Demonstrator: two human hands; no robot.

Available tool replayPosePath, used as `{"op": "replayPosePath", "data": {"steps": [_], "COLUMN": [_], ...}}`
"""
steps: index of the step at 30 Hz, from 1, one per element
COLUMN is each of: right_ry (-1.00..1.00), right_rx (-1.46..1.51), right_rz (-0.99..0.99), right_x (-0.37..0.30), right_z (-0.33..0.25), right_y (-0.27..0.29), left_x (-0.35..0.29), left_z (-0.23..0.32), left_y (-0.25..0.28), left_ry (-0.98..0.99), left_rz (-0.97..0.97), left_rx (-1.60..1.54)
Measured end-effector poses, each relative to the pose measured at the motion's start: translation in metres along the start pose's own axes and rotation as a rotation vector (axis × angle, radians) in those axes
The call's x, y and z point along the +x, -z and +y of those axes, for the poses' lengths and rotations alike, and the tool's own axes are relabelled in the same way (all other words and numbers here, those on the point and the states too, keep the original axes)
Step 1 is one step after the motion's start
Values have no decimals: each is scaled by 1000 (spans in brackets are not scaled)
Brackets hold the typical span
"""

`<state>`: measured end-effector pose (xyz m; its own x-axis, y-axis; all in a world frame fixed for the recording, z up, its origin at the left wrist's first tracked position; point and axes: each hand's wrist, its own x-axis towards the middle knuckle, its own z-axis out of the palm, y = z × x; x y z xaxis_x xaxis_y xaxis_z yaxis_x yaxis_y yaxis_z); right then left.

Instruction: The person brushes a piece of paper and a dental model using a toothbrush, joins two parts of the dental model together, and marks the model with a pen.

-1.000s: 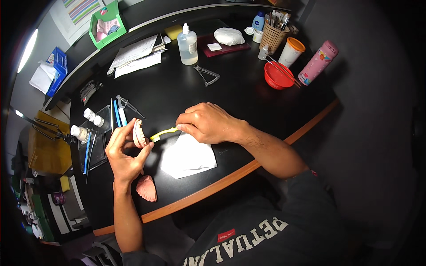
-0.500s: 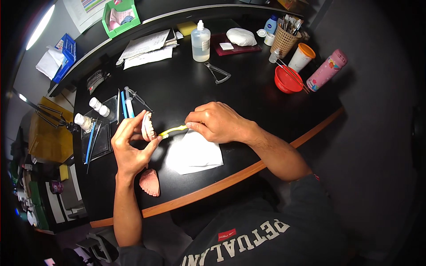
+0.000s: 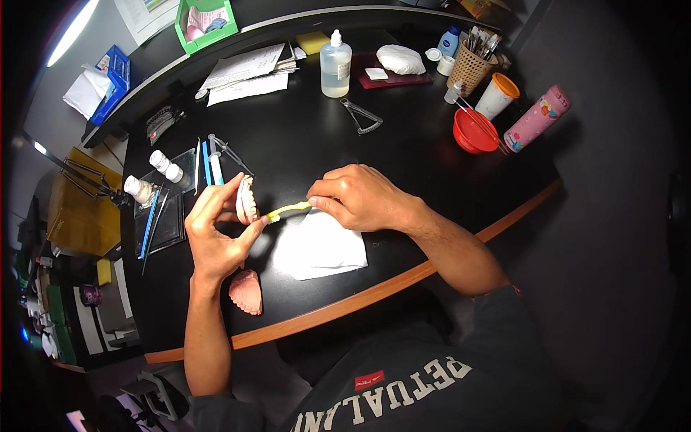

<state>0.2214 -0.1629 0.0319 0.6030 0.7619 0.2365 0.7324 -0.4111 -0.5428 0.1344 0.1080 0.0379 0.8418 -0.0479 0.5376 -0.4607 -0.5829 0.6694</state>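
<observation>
On the black desk (image 3: 403,158), just beyond the white paper towel (image 3: 322,247), the right hand (image 3: 360,198) pinches a yellow toothbrush (image 3: 288,210) against the denture (image 3: 247,199) gripped in the left hand's (image 3: 216,234) curled fingers, while a second pink denture (image 3: 247,291) lies nearer the desk edge

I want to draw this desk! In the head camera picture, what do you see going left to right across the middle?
Small white bottle → left hand → denture → yellow brush → right hand → red bowl → pink bottle
</observation>
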Motion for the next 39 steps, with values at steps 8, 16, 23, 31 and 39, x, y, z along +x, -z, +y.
{"op": "replayPosePath", "data": {"steps": [8, 16, 23, 31, 39], "right_ry": [-38, 62, 89, 55, 70], "right_rx": [21, -8, -41, -15, -22], "right_rz": [-18, 43, 54, -2, -21], "right_x": [1, 0, -4, 0, -3], "right_z": [-1, 2, 8, 1, 2], "right_y": [2, -1, -1, -5, -6], "left_x": [2, 0, 4, -1, 0], "left_z": [0, -2, 2, -2, -2], "left_y": [-1, 0, -3, -1, -3], "left_ry": [19, -15, -9, 18, 11], "left_rz": [2, 6, -11, 3, -5], "left_rx": [-29, -1, -12, -3, -28]}}
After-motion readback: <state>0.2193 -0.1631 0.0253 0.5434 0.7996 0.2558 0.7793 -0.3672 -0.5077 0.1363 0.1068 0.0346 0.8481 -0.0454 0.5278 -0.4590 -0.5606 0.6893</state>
